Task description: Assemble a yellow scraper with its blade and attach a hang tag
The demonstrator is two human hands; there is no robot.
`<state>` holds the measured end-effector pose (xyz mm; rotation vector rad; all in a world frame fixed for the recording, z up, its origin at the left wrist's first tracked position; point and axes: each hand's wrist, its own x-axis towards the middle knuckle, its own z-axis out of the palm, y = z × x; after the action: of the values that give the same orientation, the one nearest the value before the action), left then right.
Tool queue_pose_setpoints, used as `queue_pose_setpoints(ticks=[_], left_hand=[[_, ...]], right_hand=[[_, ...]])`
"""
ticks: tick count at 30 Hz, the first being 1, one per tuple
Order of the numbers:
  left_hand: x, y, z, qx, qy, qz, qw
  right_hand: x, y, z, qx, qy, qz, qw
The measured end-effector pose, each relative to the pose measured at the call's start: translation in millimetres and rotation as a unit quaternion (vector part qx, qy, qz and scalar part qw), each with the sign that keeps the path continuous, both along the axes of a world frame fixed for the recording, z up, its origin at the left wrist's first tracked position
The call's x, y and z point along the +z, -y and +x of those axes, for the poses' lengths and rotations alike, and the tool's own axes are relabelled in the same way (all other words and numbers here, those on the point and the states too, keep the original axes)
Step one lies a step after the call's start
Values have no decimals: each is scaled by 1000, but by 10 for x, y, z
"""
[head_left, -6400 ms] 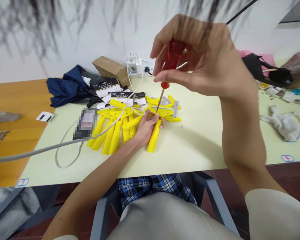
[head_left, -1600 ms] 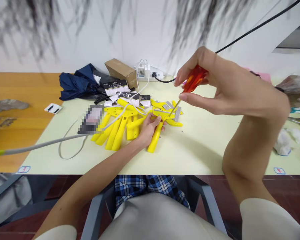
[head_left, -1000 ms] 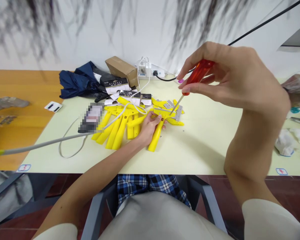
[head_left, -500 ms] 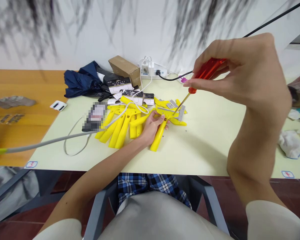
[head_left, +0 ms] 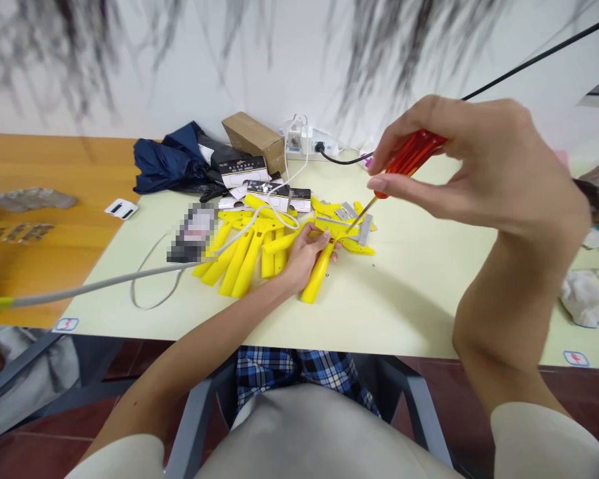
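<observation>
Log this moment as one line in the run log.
Left hand: yellow plastic scraper | Right hand: red-handled screwdriver, tip at scraper blade

Table: pale green top [head_left: 409, 313], orange wood section at left [head_left: 44, 179]
On top: yellow plastic scraper handles [head_left: 239, 266], steel blades [head_left: 364, 229], black-and-white packaging cards [head_left: 244, 173], navy cloth bundle [head_left: 167, 159], cardboard box [head_left: 253, 136], power strip [head_left: 304, 141], crumpled white cloth [head_left: 584, 299]

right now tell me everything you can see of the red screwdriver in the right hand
The screwdriver has a translucent red, ridged plastic handle, narrowing to a small red collar and a thin metal shaft. The right hand pinches the handle between thumb and fingers, above the table. The shaft slants down and to the left, its tip at the head of a yellow plastic scraper. The tip's shape is too small to make out, and I cannot tell whether it touches the scraper.
</observation>
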<state>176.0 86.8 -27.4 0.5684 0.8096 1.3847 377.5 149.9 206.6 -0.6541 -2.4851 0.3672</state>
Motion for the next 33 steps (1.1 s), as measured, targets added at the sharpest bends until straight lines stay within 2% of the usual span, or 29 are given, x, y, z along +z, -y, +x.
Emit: queue_pose_setpoints(ticks=[4,7,9,11,13,18,21,26,31,33], left_hand=[[14,-10,-2,1,-1,-1,1000],[19,-9,-4,-2,-4,-2,1000],[18,-6,-4,-2,-5,-9,1000],[14,-5,-5,1,-7,-16,1000],[10,-5,-8,3,-10,-14,1000],[38,-6,-8,-3,-7,0,1000],[52,1,-5,0,-6,-1,1000],[-15,16,-23,-4,-9,-13,1000],[-34,14,-33,-6,-15,-15,1000],[-12,14,-29,-4,-7,-6,1000]], right_hand=[[36,13,33,72,-1,-92,993],[17,26,14,44,-49,-58,996],[-6,7,-13,3,-47,6,999],[-18,-28,-30,-22,-23,40,999],[-4,-58,-22,-10,5,26,1000],[81,-34,51,76,50,-63,994],[74,4,44,55,25,-55,997],[-12,-39,-23,-27,11,-2,1000],[-7,-115,23,39,16,-77,996],[-15,-141,48,34,-5,-84,996]])
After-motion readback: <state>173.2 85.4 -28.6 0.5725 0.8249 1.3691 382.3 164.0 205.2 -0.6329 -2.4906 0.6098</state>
